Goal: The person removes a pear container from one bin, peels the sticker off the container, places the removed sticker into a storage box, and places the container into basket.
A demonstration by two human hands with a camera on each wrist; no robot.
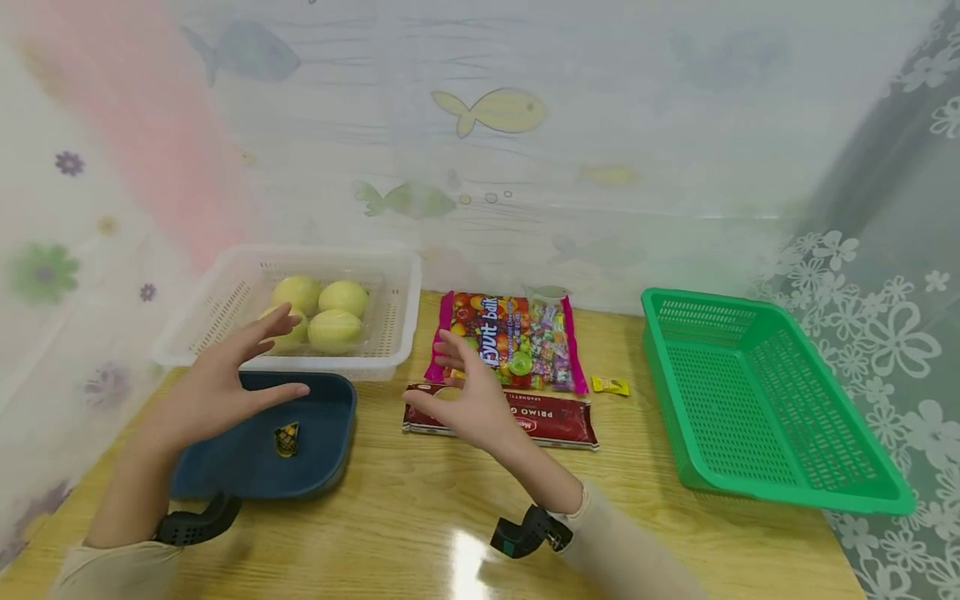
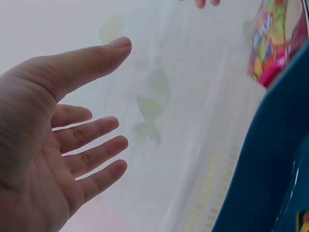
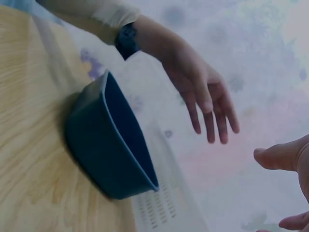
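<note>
My left hand (image 1: 213, 396) hovers over the near part of the dark blue basin (image 1: 318, 475), its fingers spread apart from the thumb and nothing between them. Inside the basin lies one small black-and-yellow wrapped piece (image 1: 286, 439). My right hand (image 1: 476, 408) is held above a dark red spaghetti pack (image 1: 562, 422), fingers relaxed and holding nothing. Behind that pack lies a bright bag of fruit candies (image 1: 491, 329) with pink ends. In the right wrist view the left hand (image 3: 198, 82) hangs above the basin (image 3: 104, 145), well apart from it.
At the back left, a white basket (image 1: 375, 364) holds several pale yellow-green round fruits (image 1: 335, 331) in a clear tray. A small yellow wrapped candy (image 1: 610, 385) lies right of the spaghetti. A green basket (image 1: 671, 417) stands at the right. Printed curtain (image 1: 637, 100) hangs behind the table.
</note>
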